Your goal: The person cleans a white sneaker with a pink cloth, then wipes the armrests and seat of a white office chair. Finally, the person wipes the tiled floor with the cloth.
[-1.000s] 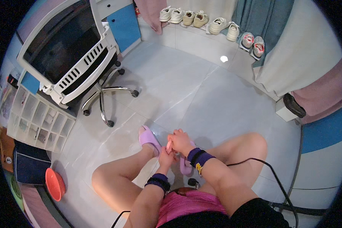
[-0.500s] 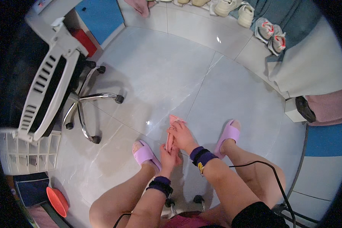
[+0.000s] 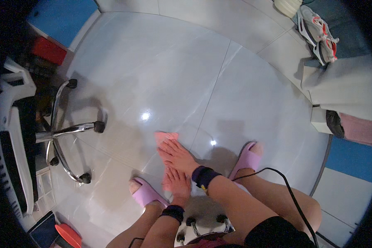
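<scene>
A pink cloth (image 3: pixel 167 135) lies on the tiled floor between my feet, its far end spread out past my fingers. Flat on its far part rests my right hand (image 3: pixel 177 157), open with the fingers stretched forward. My left hand (image 3: pixel 177 183) lies open on the nearer part, just behind the right one, fingers pointing forward. Much of the cloth's middle is hidden under both hands. Dark bands circle both wrists.
Purple slippers (image 3: pixel 247 160) are on my feet at both sides. To the left stands an office chair (image 3: pixel 58 130) with chrome legs and casters. A red basin (image 3: pixel 68 235) sits at the lower left. Shoes (image 3: pixel 318 35) line the ledge at the far right. A black cable (image 3: pixel 288 180) crosses my right leg.
My hands have come down and left with the cloth, from holding it bunched to lying flat on it. The cloth is now spread on the floor. The whole view has shifted.
</scene>
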Available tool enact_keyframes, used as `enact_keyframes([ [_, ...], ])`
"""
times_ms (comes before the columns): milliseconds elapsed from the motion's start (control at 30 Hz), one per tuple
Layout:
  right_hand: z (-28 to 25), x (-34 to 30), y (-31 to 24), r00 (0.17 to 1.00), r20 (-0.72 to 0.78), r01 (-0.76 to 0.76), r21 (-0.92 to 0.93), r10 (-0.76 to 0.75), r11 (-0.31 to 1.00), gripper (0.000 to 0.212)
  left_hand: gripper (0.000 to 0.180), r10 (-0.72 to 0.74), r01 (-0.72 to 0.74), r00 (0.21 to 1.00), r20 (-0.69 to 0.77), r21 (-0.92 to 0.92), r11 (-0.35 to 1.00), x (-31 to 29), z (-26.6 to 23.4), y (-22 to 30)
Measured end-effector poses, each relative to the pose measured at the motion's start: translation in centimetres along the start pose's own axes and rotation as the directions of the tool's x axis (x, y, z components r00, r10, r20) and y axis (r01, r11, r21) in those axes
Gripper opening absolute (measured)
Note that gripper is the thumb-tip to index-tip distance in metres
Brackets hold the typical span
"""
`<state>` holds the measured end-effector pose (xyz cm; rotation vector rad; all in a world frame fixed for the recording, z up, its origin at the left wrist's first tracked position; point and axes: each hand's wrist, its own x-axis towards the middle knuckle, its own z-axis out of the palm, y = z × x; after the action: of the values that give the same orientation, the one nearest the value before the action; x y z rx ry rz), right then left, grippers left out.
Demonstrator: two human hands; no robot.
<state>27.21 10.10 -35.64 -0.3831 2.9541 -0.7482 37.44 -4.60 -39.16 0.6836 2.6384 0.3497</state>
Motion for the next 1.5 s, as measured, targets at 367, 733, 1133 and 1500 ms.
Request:
enact_keyframes([
  [367,-5.6,15.1,15.6,0.975,-0.212,0.076,0.035,-0.067,0.997,0.073,0.075,-0.019,0.021,0.993,-0.121,0.016,1.0,20.7,-5.2,2.9],
  [733,-15.2,20.6,37.3,0.92,-0.367,-0.241,-0.246,0.14,0.939,0.072,0.063,0.27,-0.272,0.945,-0.187,0.013,0.962,44.1,-8.7,12.7],
  [1133,-17.9,6.0,44.5,0.681,-0.581,-0.627,-0.148,0.446,0.765,0.074,0.06,0.687,-0.705,0.707,-0.167,-0.093,0.703,48.0,-6.5,20.5],
  [1500,-8.6,-6.3,22.2,0.59,-0.388,-0.795,-0.129,0.708,0.593,0.076,0.069,0.715,-0.696,0.689,0.119,-0.165,0.699,24.9,-3.2,11.4],
])
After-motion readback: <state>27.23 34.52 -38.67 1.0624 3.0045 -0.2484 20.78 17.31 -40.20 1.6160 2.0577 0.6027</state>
